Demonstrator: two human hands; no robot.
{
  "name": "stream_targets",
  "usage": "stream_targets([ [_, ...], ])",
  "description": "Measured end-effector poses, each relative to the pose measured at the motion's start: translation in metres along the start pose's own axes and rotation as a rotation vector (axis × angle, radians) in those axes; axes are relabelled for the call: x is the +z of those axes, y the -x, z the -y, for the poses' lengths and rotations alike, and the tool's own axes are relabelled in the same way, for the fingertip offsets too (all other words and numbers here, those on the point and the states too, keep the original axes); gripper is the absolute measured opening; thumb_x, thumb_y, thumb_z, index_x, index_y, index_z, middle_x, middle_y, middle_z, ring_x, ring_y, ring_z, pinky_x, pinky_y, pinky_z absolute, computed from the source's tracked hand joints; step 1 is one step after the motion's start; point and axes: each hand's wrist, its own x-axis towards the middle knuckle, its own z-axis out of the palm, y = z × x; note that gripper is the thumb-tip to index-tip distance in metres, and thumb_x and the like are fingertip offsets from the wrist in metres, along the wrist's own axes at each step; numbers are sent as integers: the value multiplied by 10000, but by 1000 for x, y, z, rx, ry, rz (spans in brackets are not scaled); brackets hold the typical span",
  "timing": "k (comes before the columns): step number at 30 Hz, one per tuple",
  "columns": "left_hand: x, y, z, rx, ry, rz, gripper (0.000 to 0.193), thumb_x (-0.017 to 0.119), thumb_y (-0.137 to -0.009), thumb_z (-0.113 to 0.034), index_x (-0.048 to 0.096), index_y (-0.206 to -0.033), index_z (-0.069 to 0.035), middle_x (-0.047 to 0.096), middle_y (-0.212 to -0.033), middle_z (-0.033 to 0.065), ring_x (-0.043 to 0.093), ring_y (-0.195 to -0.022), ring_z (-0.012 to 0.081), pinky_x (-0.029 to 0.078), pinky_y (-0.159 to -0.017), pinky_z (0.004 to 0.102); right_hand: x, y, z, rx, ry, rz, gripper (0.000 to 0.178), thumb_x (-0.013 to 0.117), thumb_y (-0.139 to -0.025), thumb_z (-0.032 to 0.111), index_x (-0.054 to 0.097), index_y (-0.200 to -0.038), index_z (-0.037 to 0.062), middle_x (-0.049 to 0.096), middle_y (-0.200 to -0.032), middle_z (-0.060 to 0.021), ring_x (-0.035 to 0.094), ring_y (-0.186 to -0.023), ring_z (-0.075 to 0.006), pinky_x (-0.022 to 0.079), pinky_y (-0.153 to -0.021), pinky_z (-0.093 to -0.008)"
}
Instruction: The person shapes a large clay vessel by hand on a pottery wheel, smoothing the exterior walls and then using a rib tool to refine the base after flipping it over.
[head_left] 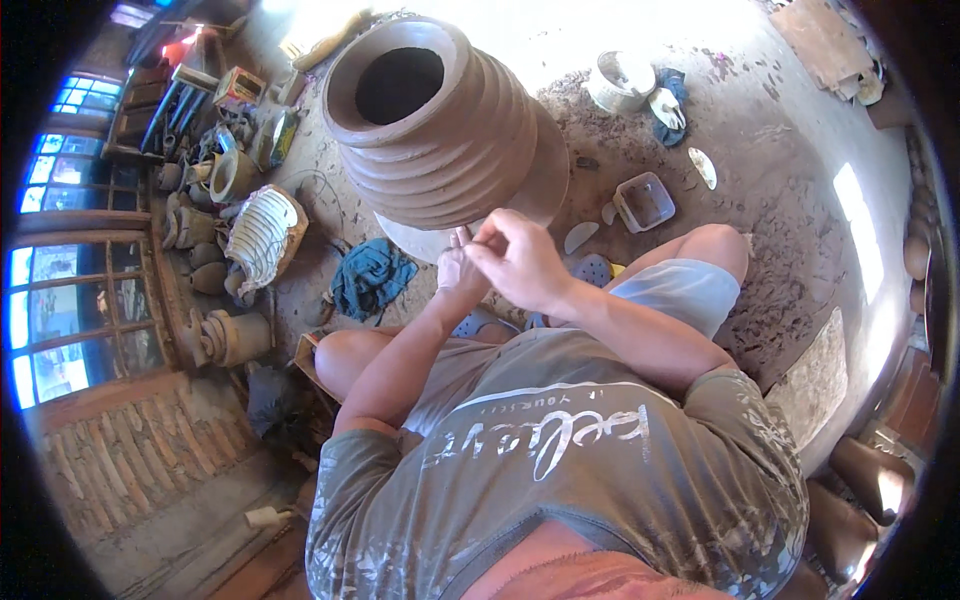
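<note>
A large ribbed brown clay pot [440,120] with a wide dark mouth stands on a round wheel disc [420,238] in front of me. My left hand [462,268] and my right hand [520,258] meet just below the pot's base, fingers pinched together. Whatever they pinch is too small to make out; it may be a bit of clay or a thin tool. My knees flank the wheel.
A blue rag [372,275] lies left of the wheel. Several clay vessels and a ribbed white mould [262,238] crowd the left side. A square tub [643,200], a white bucket [620,82] and flat scrapers sit on the dusty floor to the right.
</note>
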Motion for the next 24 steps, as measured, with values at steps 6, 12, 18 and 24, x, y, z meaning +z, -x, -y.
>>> stream_targets([
  [6,-12,21,19,-8,487,4,458,500,-1117,-378,613,-1307,23,714,-1232,276,693,-1096,501,553,-943,561,-36,18,-68,-193,310,47,304,725,-965,140,695,-1238,8,720,-1051,-162,725,-856,-364,593,-792,-443],
  [12,-8,43,-27,17,1312,232,607,364,-1155,-552,645,-1161,-15,723,-956,73,675,-855,125,552,-755,290,-42,41,-86,-455,484,267,277,702,-950,214,707,-1103,-17,684,-1033,-144,657,-1014,-338,563,-899,-435],
  [18,-18,39,-40,-99,1386,484,616,389,-1151,-554,690,-1061,-25,681,-871,41,627,-806,108,510,-736,274,-64,50,-86,-466,584,319,170,674,-936,179,695,-953,11,648,-923,-120,659,-921,-323,578,-814,-454],
  [24,-7,28,-23,82,1267,337,509,561,-1100,-540,695,-1148,-51,693,-876,10,594,-736,103,468,-694,261,-73,47,-70,-121,141,325,154,715,-946,143,740,-1010,5,697,-954,-176,702,-893,-360,559,-785,-454],
])
